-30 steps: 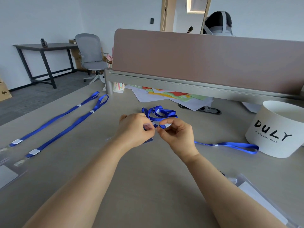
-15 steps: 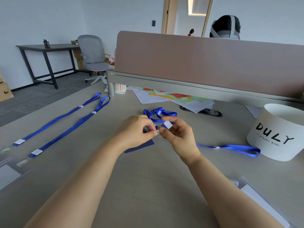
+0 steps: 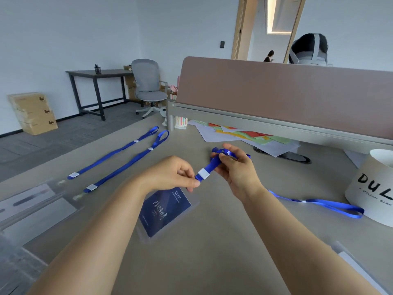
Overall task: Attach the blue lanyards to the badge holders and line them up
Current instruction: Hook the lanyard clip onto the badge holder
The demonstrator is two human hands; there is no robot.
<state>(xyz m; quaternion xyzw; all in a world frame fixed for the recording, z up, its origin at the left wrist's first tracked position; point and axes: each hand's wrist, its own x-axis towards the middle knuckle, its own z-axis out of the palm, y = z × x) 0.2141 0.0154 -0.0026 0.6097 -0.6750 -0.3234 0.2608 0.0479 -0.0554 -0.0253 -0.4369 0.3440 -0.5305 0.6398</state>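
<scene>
1. The near end of the blue lanyard (image 3: 209, 168) is pinched by the fingers of the left hand (image 3: 174, 174). Beyond the white sleeve (image 3: 203, 173), the strap is gripped by the right hand (image 3: 238, 169).
2. The badge holder (image 3: 164, 211) is seen just below the left fingers, its long axis slanting toward the person over the table (image 3: 212, 262).
3. Whether the holder is fastened to the lanyard cannot be told. The left hand is judged the nearer to it.

Woven blue lanyard (image 3: 209, 167), glossy clear plastic badge holder (image 3: 168, 211), smooth matt desk (image 3: 212, 241).
</scene>
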